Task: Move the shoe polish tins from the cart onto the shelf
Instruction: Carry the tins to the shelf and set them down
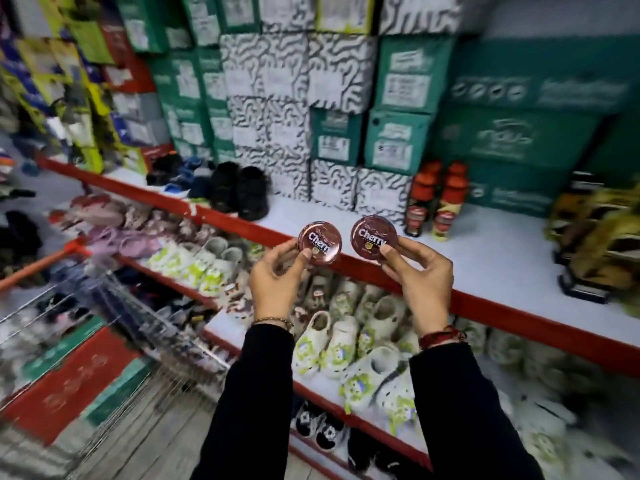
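Note:
Two round dark-red shoe polish tins with white lettering are held up in front of the shelf edge. My left hand (277,277) grips the left tin (320,241) by its lower rim. My right hand (420,271) grips the right tin (372,237) the same way. Both tins hover just at the red front lip of the white shelf (485,251), lids tilted toward me. The wire cart (114,306) stands at the lower left, blurred, its contents unclear.
Two polish bottles (434,202) with red caps stand on the shelf right behind the tins. Black shoes (242,192) sit to the left, yellow-black boxes (595,237) to the right. Stacked shoe boxes (311,109) line the back. White clogs (363,337) fill the lower shelf.

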`<state>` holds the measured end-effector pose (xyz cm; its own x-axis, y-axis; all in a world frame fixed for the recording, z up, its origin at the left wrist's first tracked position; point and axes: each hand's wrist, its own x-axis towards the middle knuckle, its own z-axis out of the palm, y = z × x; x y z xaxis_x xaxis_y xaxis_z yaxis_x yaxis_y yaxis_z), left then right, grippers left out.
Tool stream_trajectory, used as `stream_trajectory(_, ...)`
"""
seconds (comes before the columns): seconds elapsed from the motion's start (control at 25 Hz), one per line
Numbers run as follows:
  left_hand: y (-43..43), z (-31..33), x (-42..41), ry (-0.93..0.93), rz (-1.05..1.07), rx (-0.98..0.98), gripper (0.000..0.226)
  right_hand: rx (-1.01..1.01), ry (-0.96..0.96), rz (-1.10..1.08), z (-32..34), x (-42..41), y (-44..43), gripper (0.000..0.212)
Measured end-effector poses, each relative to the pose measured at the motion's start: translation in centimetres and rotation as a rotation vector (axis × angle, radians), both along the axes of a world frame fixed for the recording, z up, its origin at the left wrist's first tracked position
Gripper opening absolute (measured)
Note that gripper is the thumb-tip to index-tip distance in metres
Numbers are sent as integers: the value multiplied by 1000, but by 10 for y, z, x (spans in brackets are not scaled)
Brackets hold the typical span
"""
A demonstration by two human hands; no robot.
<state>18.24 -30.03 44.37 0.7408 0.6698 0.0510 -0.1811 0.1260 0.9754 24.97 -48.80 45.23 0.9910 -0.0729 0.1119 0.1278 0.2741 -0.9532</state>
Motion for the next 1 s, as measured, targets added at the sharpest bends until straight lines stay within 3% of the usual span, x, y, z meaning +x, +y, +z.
stream_trajectory(0.24,-90,21,72,2,-293,57,23,-59,-18,-261,5,28,-109,36)
stream_trajectory(0.4,-143,19,113,144,-413,233,30,-135,72,-379,2,44,-161,34)
stream_trajectory(0.68,-179,18,156,466,-390,573,32,-303,319,-473,-4,73,-177,20)
stream_trajectory(1.0,-184,19,166,556,-403,880,44,-732,359,-510,0,84,-171,24)
